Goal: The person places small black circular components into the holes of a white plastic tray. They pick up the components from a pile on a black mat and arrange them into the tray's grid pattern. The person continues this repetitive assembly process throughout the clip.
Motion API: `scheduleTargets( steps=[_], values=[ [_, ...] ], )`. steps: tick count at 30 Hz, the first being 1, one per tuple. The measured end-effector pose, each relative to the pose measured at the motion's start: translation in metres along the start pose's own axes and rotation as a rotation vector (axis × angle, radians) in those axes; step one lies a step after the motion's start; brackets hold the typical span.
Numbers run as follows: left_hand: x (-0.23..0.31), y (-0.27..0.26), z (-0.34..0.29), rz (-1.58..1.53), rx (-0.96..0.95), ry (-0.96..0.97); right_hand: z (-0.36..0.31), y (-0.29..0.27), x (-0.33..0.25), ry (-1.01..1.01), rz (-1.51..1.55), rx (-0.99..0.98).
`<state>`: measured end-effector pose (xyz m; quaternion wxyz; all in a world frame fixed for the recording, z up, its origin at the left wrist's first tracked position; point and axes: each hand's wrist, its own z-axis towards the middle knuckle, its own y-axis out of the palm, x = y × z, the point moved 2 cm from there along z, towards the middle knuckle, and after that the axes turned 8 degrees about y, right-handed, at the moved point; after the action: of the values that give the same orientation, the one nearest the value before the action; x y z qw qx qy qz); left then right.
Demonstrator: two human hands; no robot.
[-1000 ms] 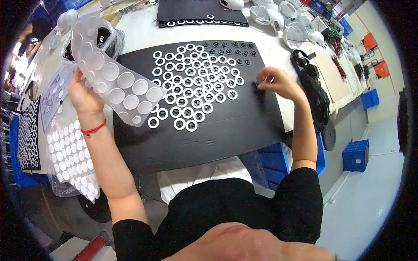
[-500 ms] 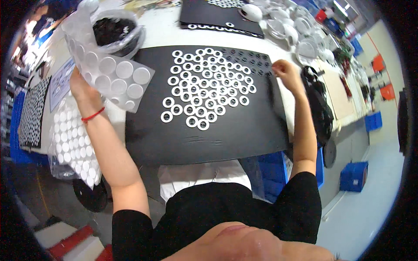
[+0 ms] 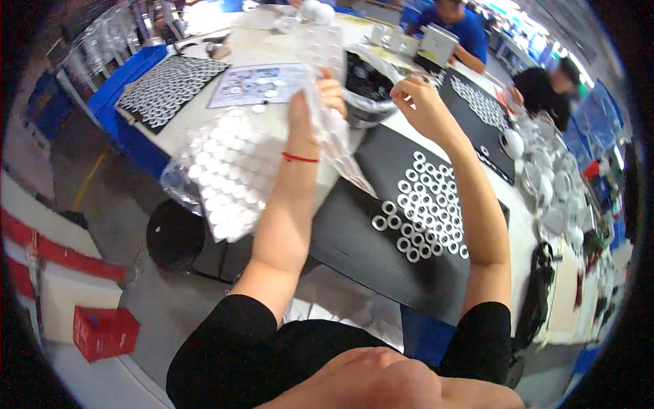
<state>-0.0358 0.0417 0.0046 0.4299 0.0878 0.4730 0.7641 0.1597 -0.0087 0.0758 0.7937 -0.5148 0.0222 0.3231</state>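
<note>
My left hand [image 3: 319, 109] grips a clear plastic blister tray [image 3: 334, 133] with round pockets, held tilted up above the table. The tray is seen nearly edge-on. My right hand [image 3: 421, 102] is raised to the right of it, beside a clear bag of black parts [image 3: 368, 78]. Its fingers are curled in a pinch; whether anything small sits in them I cannot make out. Below, many white rings [image 3: 426, 215] lie in a loose cluster on a black mat [image 3: 368, 252]. My right forearm hides part of the mat.
A bag of white discs [image 3: 228, 177] lies left of my left arm. Beyond it are a printed sheet [image 3: 255, 85] and another ring-covered black board [image 3: 170, 88]. White and clear domed parts [image 3: 538, 170] crowd the right side. Two people [image 3: 453, 27] work at the far side.
My view has turned left, so the mat appears farther right. My right hand has left the mat's right edge and come across toward the tray and bag. The tray has tilted edge-on.
</note>
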Motion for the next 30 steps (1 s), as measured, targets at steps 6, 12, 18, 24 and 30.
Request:
scheduleTargets(
  steps=[6,12,18,24,30],
  values=[
    [-0.023,-0.008,0.01,0.618,0.248,0.342,0.074,0.068,0.047,0.274,-0.36,-0.057],
    [-0.024,0.007,0.002,0.791,0.341,0.437,0.093,0.104,0.037,0.36,-0.486,-0.006],
    [-0.013,0.008,-0.002,0.858,0.269,0.505,0.085,0.105,0.037,0.438,-0.41,0.087],
    [-0.017,0.011,0.0,0.93,0.374,0.592,0.087,0.1,0.033,0.374,-0.369,0.122],
    [-0.012,0.009,-0.002,0.937,0.25,0.555,0.082,0.097,0.02,0.342,-0.352,0.196]
  ],
)
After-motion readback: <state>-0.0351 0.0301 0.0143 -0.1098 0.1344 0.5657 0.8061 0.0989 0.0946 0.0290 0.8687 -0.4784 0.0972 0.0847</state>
